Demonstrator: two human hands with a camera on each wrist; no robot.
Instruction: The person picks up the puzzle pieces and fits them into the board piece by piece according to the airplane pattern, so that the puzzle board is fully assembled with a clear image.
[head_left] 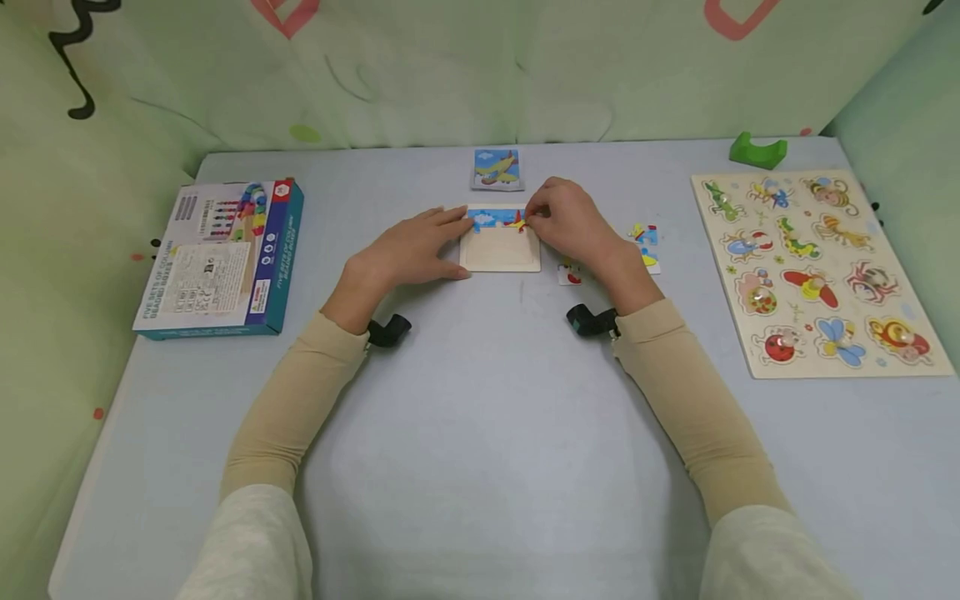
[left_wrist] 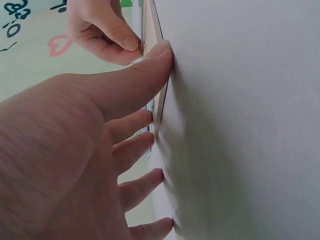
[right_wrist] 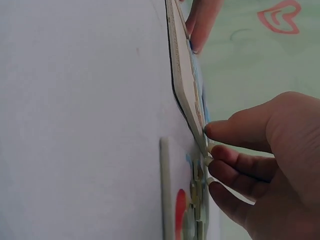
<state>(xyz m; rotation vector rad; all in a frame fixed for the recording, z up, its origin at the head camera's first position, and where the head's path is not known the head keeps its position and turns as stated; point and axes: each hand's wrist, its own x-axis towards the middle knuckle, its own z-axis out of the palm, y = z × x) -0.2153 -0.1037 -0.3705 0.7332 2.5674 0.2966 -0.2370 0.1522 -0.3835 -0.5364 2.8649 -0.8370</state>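
Head view evenly lit; wrist views dimmer, the left with a soft lower-centre shadow, the right's lower-centre pieces perhaps blurred.

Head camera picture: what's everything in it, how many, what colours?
Puzzle tray: one, pale wood, middle
Tray pieces: count unclear, mostly blue, far edge
Loose pieces: count unclear, multicoloured, right of tray
Airplane picture: one, blue and yellow, behind tray
Box: one, white and blue, left
Animal board: one, pale, multicoloured figures, right
Curved block: one, green, behind board
Table: one, pale blue, underneath
Curtain: count unclear, green, around table
Wrist devices: two, black, by sleeves
Sleeves: two, beige and pale, front
Left fingers: one set, tray's left edge
Right fingers: one set, tray's far corner
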